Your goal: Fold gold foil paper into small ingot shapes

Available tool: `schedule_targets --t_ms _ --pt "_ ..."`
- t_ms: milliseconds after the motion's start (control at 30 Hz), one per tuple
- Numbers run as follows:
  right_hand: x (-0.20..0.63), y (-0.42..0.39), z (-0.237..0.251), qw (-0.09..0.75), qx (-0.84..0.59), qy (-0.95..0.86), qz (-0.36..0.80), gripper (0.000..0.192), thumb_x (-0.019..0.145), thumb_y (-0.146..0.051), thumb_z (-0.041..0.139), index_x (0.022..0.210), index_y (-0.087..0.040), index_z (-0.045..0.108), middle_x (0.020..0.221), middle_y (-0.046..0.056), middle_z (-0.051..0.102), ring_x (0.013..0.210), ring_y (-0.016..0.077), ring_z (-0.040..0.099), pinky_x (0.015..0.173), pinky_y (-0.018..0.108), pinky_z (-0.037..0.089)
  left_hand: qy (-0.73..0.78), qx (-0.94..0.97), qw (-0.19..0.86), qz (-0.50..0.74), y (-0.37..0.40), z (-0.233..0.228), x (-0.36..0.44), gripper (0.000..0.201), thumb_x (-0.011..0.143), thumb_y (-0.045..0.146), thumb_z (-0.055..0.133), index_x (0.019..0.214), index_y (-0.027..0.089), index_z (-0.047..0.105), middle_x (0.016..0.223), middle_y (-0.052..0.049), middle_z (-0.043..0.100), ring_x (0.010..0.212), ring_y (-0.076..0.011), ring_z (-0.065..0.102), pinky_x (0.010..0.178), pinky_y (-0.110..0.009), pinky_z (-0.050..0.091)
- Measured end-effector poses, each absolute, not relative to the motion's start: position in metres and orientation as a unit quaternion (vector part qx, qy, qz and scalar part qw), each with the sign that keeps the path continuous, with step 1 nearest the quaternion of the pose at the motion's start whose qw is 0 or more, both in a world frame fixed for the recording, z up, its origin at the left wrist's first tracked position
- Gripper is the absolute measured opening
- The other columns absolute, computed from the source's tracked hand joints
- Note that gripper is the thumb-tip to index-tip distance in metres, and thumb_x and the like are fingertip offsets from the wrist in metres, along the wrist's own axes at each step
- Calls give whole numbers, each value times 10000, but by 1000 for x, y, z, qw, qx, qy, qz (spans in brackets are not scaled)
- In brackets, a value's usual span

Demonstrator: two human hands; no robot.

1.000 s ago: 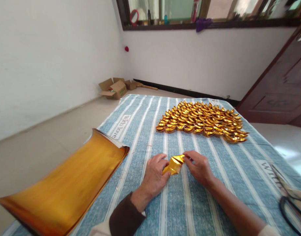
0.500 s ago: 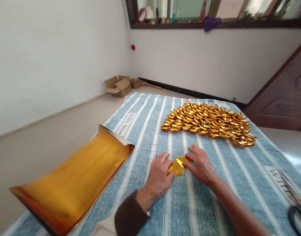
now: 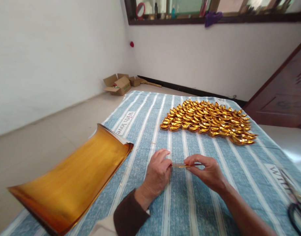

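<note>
My left hand point(image 3: 157, 173) and right hand point(image 3: 206, 171) pinch opposite ends of a flattened gold foil piece point(image 3: 180, 165), held just above the striped cloth point(image 3: 190, 203), near the ingot rows point(image 3: 207, 120). Step in hand, as I judge it: creasing; the next fold requires firm, even fingertip pressure.

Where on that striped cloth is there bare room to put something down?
Bare striped cloth lies between the stack of gold sheets and the rows of folded gold pieces, and again right of the right hand, before the scissors. It is crowded around the folded rows, and where both hands pinch the gold paper with the left hand.
</note>
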State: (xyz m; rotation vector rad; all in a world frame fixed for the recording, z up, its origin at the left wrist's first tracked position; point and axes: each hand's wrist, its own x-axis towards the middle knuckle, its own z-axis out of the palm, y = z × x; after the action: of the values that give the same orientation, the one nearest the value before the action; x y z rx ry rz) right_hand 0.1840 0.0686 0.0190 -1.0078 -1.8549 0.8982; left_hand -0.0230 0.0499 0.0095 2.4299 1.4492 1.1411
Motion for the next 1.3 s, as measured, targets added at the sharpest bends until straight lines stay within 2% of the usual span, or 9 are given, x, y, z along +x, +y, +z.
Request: schedule_targets --t_ms 133,333,500,633,800,900,1067,1300 --pt "187 67 20 369 -340 -816 286 110 857 -210 570 757 -218 616 790 21 697 768 162 652 735 309 514 460 819 -7 343 50 13 -22 204 886 92 477 739 163 601 954 -106 611 985 -239 530 865 -390 494" --pt "190 69 15 316 -329 -853 255 117 862 -170 542 792 -214 624 777 12 689 754 151 632 726 298 488 488 833 57 254 43 19 -22 165 874 97 506 763 164 608 832 -64 588 828 -212 505 748 -359 478" --pt "191 69 12 312 -337 -850 258 113 857 -187 564 765 -211 626 821 24 694 795 153 639 737 297 493 504 831 125 201 36 29 -24 86 837 130 573 874 169 640 873 -60 591 843 -216 523 762 -376 471" --pt "191 69 10 311 -351 -846 254 88 847 -197 578 774 -209 626 833 33 691 793 159 636 735 305 496 488 831 177 201 36 30 -27 126 822 187 619 943 170 652 931 -66 596 872 -217 544 781 -372 480" --pt "188 69 11 309 -378 -832 262 106 855 -231 582 757 -209 617 764 22 670 735 160 619 700 308 489 481 820 212 228 40 27 -28 125 887 258 566 863 192 669 875 -46 609 834 -189 565 748 -332 482" --pt "187 68 12 307 -392 -827 260 103 845 -219 581 749 -210 616 735 16 656 693 154 603 661 296 482 488 816 204 235 42 25 -26 216 931 255 496 792 190 648 809 -33 595 785 -171 558 706 -305 472" --pt "186 66 11 305 -399 -832 235 70 856 -219 569 809 -211 620 738 12 646 686 153 585 625 285 460 514 817 165 205 42 23 -21 241 943 241 476 763 178 623 771 -29 574 756 -171 541 682 -306 453" --pt "183 66 17 267 -362 -890 76 153 924 -241 513 832 -201 628 777 52 628 804 195 559 737 352 434 526 818 95 213 44 15 -15 257 935 236 472 698 185 559 723 -21 545 686 -160 493 630 -303 439"
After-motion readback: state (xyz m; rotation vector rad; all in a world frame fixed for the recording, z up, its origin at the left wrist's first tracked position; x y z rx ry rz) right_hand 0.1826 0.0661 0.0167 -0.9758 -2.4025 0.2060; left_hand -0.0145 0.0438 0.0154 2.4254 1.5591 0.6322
